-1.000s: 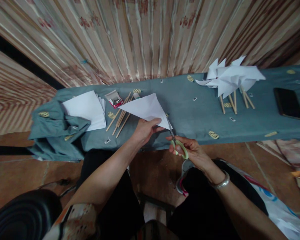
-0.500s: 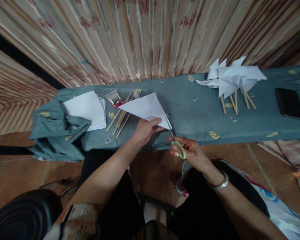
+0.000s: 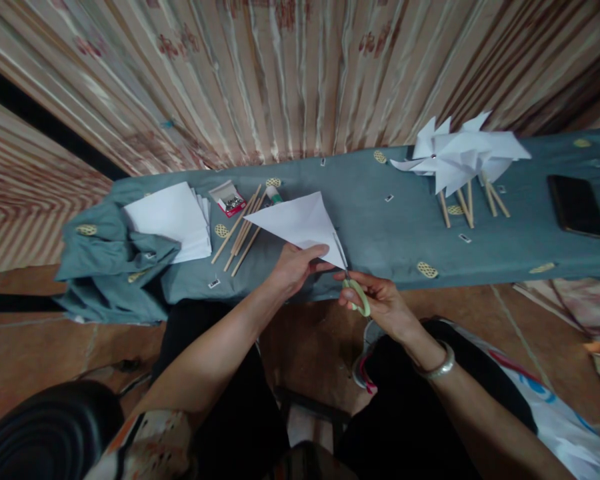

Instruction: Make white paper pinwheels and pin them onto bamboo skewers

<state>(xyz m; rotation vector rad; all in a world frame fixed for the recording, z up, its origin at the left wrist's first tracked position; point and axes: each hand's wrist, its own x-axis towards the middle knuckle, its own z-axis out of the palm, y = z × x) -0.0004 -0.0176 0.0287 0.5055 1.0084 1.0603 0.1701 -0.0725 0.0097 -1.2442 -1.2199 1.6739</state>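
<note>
A folded white sheet of paper, roughly triangular, is pinched at its lower edge by my left hand, thumb on top. My right hand grips scissors with pale green handles. Their blades lie along the paper's right corner, close to my left fingertips. Just left of the paper, several thin wooden sticks lie on the cloth, and a small white-and-green tube is partly behind it. A red-and-white box of small metal pins sits open beside the sticks.
A stack of white paper lies at the left on the teal tablecloth. Several white paper pinwheels on sticks rest at the right, with a black phone beyond them. A pleated curtain hangs behind the table.
My left hand and the paper have shifted slightly right and toward me, so the paper's right corner sits deeper between the scissor blades. More of the tube shows behind the paper.
</note>
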